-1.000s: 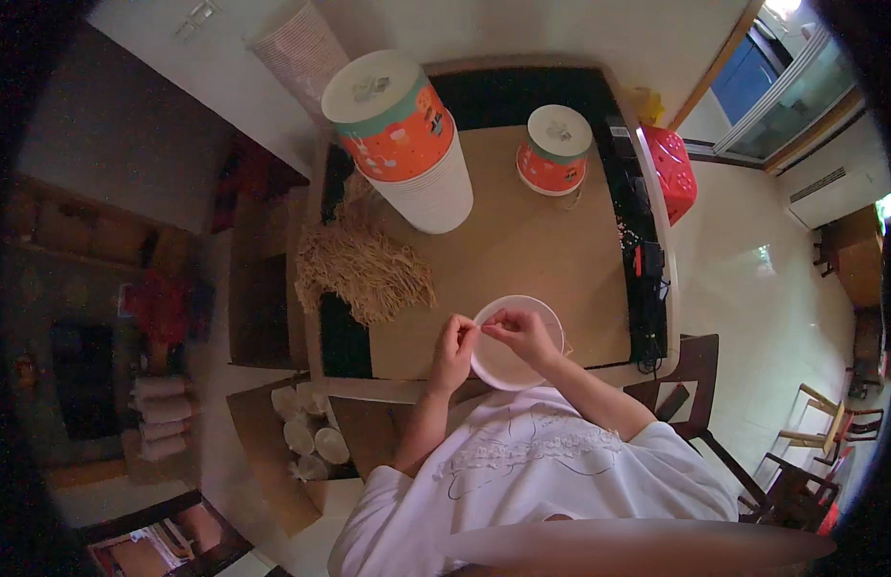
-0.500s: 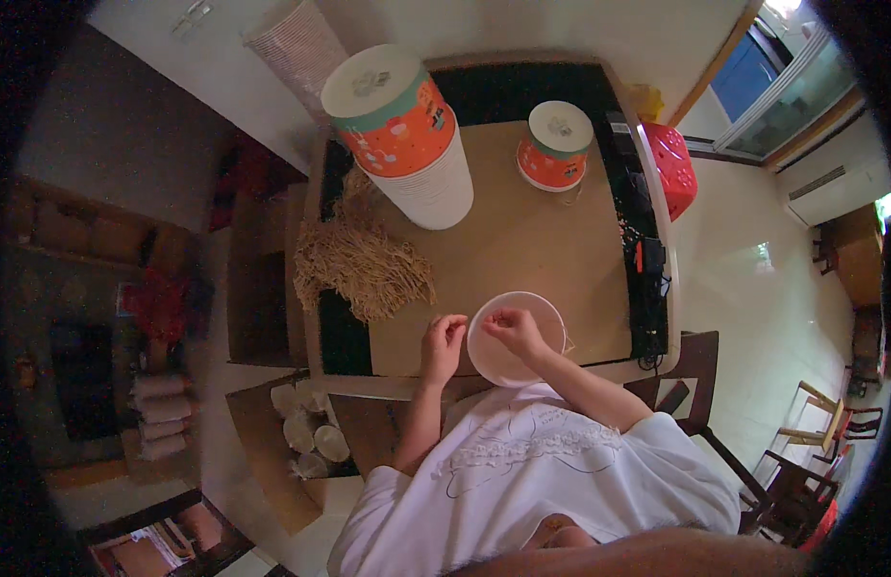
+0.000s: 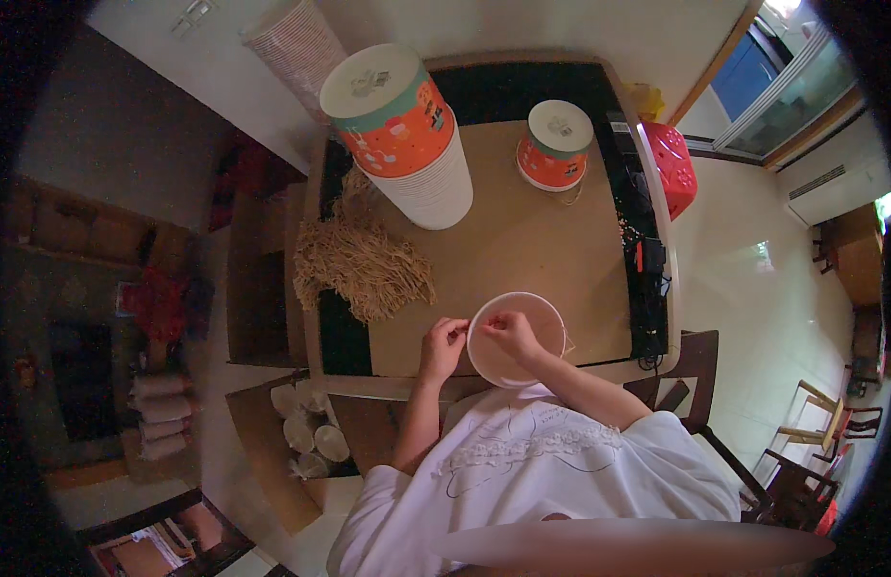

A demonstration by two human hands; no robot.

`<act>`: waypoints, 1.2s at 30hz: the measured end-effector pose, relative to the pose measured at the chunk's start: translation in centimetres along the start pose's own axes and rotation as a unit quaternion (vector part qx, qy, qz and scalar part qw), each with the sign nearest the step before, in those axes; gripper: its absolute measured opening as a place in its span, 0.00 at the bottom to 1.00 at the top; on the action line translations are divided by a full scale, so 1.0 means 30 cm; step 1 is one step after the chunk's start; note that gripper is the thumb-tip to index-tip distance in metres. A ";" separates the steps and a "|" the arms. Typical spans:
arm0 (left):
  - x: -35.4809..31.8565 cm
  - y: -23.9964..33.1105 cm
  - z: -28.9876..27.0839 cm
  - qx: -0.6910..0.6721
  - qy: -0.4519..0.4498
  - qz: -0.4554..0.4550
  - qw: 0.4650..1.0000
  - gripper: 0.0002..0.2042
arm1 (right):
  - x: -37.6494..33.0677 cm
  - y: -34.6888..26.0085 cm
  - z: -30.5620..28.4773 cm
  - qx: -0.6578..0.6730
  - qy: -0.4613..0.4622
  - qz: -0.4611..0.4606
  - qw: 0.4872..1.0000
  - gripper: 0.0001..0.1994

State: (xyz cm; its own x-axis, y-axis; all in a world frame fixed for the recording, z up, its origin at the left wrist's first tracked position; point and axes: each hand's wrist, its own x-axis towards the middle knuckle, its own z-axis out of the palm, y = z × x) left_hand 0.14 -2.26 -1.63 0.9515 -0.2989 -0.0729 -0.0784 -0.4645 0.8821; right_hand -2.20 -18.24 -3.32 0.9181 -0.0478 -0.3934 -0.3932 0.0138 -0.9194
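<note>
A white paper bucket (image 3: pixel 501 370) sits mouth up against my shirt at the table's near edge. A thin beige cord (image 3: pixel 569 344) shows at the right side of its rim. My left hand (image 3: pixel 443 348) is closed in a pinch just outside the left rim. Reaching over the opening, my right hand (image 3: pixel 511 335) has its fingers pinched together by the inner left wall. What lies between the fingertips of either hand is too small to make out. Left of the bucket lies a loose heap of beige twisted cords (image 3: pixel 364 269).
A tall stack of orange and white buckets (image 3: pixel 417 144) stands upside down at the back left. One upturned bucket (image 3: pixel 553 159) with a cord sits back right. Black adapters and cables (image 3: pixel 649 260) line the right edge. A cardboard box of wrapped white cups (image 3: pixel 311 433) is below left.
My left hand has shifted slightly, its fingertips now closer to the bucket's rim. The right hand has moved a little inside the opening. The bucket has stayed in place.
</note>
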 end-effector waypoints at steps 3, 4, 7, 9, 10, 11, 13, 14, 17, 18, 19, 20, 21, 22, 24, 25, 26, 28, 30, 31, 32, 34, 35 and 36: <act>0.001 0.009 -0.003 0.001 -0.006 -0.009 1.000 0.10 | 0.001 -0.003 0.001 -0.001 -0.007 0.003 1.000 0.05; 0.001 0.013 -0.004 0.004 -0.007 -0.007 1.000 0.10 | 0.000 -0.003 0.002 -0.003 -0.008 0.009 1.000 0.05; 0.000 0.024 -0.004 0.013 -0.008 0.003 1.000 0.09 | 0.001 0.007 0.005 0.014 -0.003 0.019 1.000 0.05; 0.000 0.031 0.000 0.008 -0.007 0.004 1.000 0.08 | 0.007 0.020 0.005 0.012 -0.013 0.007 1.000 0.05; 0.001 0.034 0.002 0.008 -0.006 0.004 1.000 0.08 | 0.009 0.027 0.004 0.007 -0.011 0.021 1.000 0.05; 0.003 0.036 0.005 0.027 -0.007 0.000 1.000 0.07 | 0.010 0.033 0.002 0.002 -0.014 0.016 1.000 0.05; 0.011 0.040 0.016 0.044 -0.006 -0.004 0.999 0.05 | 0.012 0.033 -0.005 -0.005 -0.017 0.009 1.000 0.05; 0.019 0.042 0.025 0.059 -0.004 0.014 0.998 0.05 | 0.012 0.024 -0.011 -0.019 -0.020 -0.015 0.999 0.05; 0.044 0.044 0.066 0.031 -0.004 0.012 0.999 0.04 | -0.028 -0.029 -0.045 -0.116 -0.017 -0.052 0.992 0.08; 0.055 0.042 0.082 -0.012 -0.007 -0.005 1.000 0.04 | -0.052 -0.053 -0.057 -0.194 -0.010 -0.061 0.979 0.11; 0.067 0.039 0.098 -0.038 -0.032 -0.059 0.997 0.04 | -0.079 -0.076 -0.063 -0.197 -0.012 -0.063 0.978 0.11; 0.084 0.030 0.105 -0.040 -0.029 -0.059 0.997 0.04 | -0.109 -0.096 -0.067 -0.265 -0.031 -0.127 0.955 0.11; 0.105 0.022 0.113 -0.136 -0.081 -0.134 0.978 0.03 | -0.131 -0.114 -0.066 -0.321 -0.040 -0.224 0.919 0.12; 0.123 0.015 0.124 -0.235 -0.133 -0.230 0.935 0.03 | -0.150 -0.128 -0.057 -0.329 -0.093 -0.173 0.924 0.11; 0.151 0.002 0.138 -0.248 -0.123 -0.130 0.952 0.05 | -0.166 -0.150 -0.029 -0.439 -0.115 -0.252 0.855 0.11; 0.166 -0.007 0.135 -0.277 -0.169 -0.187 0.927 0.06 | -0.165 -0.163 -0.018 -0.524 -0.130 -0.364 0.759 0.11; 0.179 -0.014 0.132 -0.323 -0.220 -0.262 0.883 0.06 | -0.163 -0.177 -0.008 -0.524 -0.130 -0.365 0.758 0.11; 0.207 -0.028 0.131 -0.300 -0.245 -0.265 0.883 0.07 | -0.150 -0.214 0.003 -0.521 -0.070 -0.464 0.713 0.10; 0.221 -0.042 0.133 -0.299 -0.271 -0.279 0.871 0.08 | -0.104 -0.263 -0.028 -0.557 -0.158 -0.345 0.739 0.10; 0.217 -0.048 0.138 -0.355 -0.265 -0.274 0.854 0.08 | -0.070 -0.284 -0.043 -0.565 -0.228 -0.255 0.751 0.10; 0.215 -0.053 0.141 -0.410 -0.257 -0.267 0.833 0.09 | -0.034 -0.300 -0.052 -0.581 -0.243 -0.218 0.745 0.10; 0.206 -0.054 0.146 -0.446 -0.234 -0.283 0.816 0.09 | 0.038 -0.309 -0.080 -0.414 -0.207 -0.198 0.864 0.11; 0.205 -0.050 0.147 -0.480 -0.212 -0.299 0.797 0.08 | 0.075 -0.304 -0.102 -0.417 -0.208 -0.199 0.862 0.11; 0.220 -0.041 0.152 -0.482 -0.211 -0.296 0.797 0.08 | 0.112 -0.295 -0.130 -0.433 -0.150 -0.199 0.866 0.11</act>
State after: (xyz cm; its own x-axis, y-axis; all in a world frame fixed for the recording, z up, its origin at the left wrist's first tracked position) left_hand 5.16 -7.47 -5.31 0.5363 -0.6133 -0.5799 0.8060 0.1683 0.5674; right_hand 4.18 -22.41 3.51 0.9096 0.3879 -0.1490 0.1882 -0.7043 -0.6845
